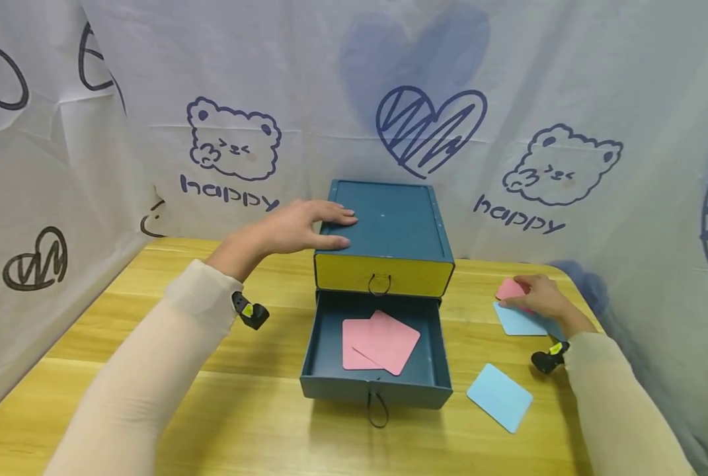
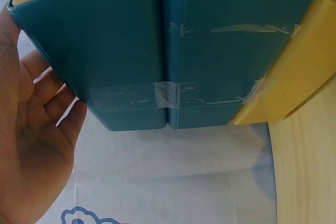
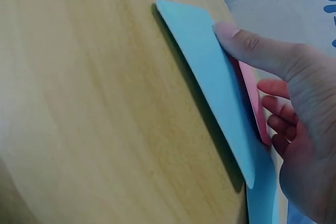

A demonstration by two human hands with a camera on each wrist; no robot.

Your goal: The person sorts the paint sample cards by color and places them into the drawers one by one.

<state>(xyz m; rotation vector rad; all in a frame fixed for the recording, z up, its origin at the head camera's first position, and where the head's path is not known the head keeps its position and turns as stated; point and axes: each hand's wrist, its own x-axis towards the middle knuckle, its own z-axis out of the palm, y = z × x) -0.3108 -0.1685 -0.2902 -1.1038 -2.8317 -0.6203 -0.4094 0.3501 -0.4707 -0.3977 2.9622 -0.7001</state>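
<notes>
While the left hand (image 1: 303, 226) rests with extended fingers on the upper-left part of the dark-blue, two-tier drawer box (image 1: 392, 228), the right hand (image 1: 544, 296) is positioned at a flat pink card with rounded corners (image 1: 510, 288). Reference: head view, 12 o'clock pointing away from the person.

Controlling relation, as judged: card to right fingers. The pink card lies on the far portion of a flat light-blue card (image 1: 520, 323), at roughly 9 to 10 o'clock from the middle of the right hand; the right hand is much the nearer. Thumb and fingers straddle the card; whether they grasp it firmly cannot be told. Its long axis is masked by the hand in the head view.

The pulled-out dark-blue lower drawer (image 1: 383, 393) lies at 8 o'clock from the right hand and contains two overlapping pink cards (image 1: 392, 340). A separate light-blue card (image 1: 500, 397) lies on the wood-grain table (image 1: 240, 390), at 4 o'clock from that drawer.

The right wrist view adds a shadow along the light-blue card's edge and places the curled fingers beyond the pink card. Only the left wrist view shows clear tape (image 2: 168, 95) bridging the box's tiers.
</notes>
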